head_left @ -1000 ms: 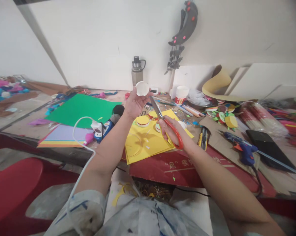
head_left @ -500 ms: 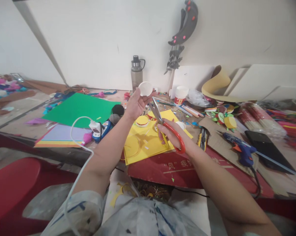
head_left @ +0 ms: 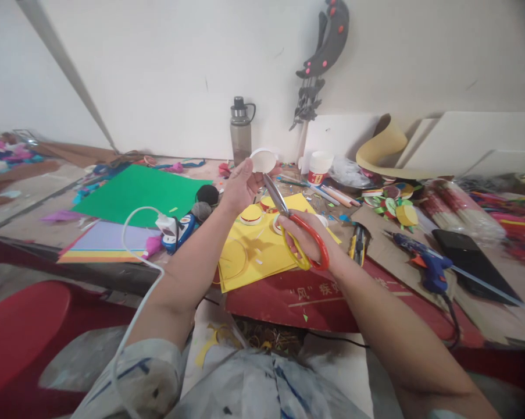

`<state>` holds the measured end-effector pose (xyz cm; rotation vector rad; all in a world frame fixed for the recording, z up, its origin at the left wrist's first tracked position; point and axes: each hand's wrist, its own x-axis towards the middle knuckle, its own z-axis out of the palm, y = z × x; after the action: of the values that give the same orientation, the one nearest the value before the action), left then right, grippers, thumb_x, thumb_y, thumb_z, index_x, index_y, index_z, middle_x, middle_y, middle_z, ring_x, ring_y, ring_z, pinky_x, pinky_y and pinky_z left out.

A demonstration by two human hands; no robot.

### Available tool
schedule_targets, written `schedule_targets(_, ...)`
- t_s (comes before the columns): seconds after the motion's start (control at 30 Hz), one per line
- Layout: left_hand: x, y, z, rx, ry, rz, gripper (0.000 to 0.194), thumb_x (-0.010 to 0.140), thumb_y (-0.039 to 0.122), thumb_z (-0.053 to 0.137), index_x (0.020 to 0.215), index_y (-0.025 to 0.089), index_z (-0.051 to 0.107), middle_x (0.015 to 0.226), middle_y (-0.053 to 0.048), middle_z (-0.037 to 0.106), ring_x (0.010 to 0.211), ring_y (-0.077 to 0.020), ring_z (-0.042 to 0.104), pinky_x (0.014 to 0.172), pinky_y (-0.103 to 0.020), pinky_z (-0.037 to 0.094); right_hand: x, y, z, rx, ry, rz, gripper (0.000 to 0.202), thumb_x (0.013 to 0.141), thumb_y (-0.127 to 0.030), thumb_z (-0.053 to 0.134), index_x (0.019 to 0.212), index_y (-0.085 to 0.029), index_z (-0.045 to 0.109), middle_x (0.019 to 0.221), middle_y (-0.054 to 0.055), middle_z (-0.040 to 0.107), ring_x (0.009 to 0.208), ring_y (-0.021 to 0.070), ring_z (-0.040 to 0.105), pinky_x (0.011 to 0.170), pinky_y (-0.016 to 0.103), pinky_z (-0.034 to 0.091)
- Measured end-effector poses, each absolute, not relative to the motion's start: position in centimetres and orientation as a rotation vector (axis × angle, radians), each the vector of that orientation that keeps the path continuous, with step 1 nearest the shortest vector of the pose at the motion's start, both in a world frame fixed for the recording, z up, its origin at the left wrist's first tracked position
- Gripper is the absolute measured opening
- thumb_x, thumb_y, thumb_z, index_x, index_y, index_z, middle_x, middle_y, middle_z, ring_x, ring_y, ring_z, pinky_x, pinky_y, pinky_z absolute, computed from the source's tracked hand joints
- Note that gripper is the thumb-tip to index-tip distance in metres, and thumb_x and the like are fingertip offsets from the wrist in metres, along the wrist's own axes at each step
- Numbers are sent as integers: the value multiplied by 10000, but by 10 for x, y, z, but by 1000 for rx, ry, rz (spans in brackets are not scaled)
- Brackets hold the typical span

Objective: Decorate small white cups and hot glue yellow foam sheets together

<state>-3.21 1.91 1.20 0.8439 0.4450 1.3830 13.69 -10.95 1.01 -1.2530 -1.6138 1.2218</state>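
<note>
Between the thumb and fingers of my left hand is a white paper cup bottom, a shallow round piece with a low rim, held up over the table. My right hand grips scissors with one red and one yellow handle loop. Their blades are close together, with the tips at the lower edge of the white piece. Below both hands lie yellow paper sheets. On them sit a round yellow-topped piece with a red and white rim and other similar pieces, partly hidden by my right hand.
Left are a green sheet, a blue power strip and a white cable. A bottle and paper cup stand behind. Right lie a utility knife, a glue gun and a black phone.
The scissor blades have closed together, and the handle loops have drawn nearer each other. In my left hand the white piece has shifted slightly right and tilted, showing its rim.
</note>
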Motion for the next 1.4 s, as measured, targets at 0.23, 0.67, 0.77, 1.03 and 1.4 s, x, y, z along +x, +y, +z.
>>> schedule_targets(0.23, -30, 17, 13, 811, 453, 1368, 476, 969, 504, 678, 1320, 183, 697, 1221, -167, 782, 1223, -335, 727, 982, -386, 634, 138, -108, 11, -1250, -1651, 1186, 472, 907, -659, 599, 733, -245, 453, 496, -57, 522, 375, 101, 492, 386, 226, 384)
schedule_targets(0.67, -29, 15, 13, 793, 443, 1363, 472, 981, 471, 673, 1375, 211, 669, 1232, -153, 781, 1191, -324, 743, 960, -380, 641, 138, -108, 7, -1267, -1613, 1212, 401, 946, -582, 582, 766, -241, 474, 517, -69, 522, 367, 93, 476, 359, 213, 384)
schedule_targets(0.77, -28, 14, 13, 808, 443, 1361, 448, 981, 476, 669, 1330, 197, 691, 1237, -157, 779, 1206, -324, 736, 971, -380, 633, 138, -109, 8, -1264, -1600, 1214, 405, 938, -581, 597, 759, -241, 470, 513, -69, 518, 374, 94, 485, 361, 207, 384)
schedule_targets(1.03, -30, 17, 10, 1043, 486, 1361, 471, 953, 553, 684, 1204, 156, 718, 1240, -155, 777, 1241, -302, 719, 1053, -374, 586, 139, -107, 4, -1251, -1618, 1186, 386, 958, -550, 566, 756, -235, 472, 510, -74, 525, 368, 85, 481, 377, 203, 383)
schedule_targets(1.4, -32, 22, 6, 1124, 489, 1371, 485, 947, 590, 671, 1160, 156, 713, 1197, -149, 788, 1213, -297, 731, 1051, -392, 588, 135, -110, 14, -1323, -1628, 1115, 323, 954, -435, 535, 711, -242, 444, 458, -84, 446, 366, 85, 443, 421, 211, 368)
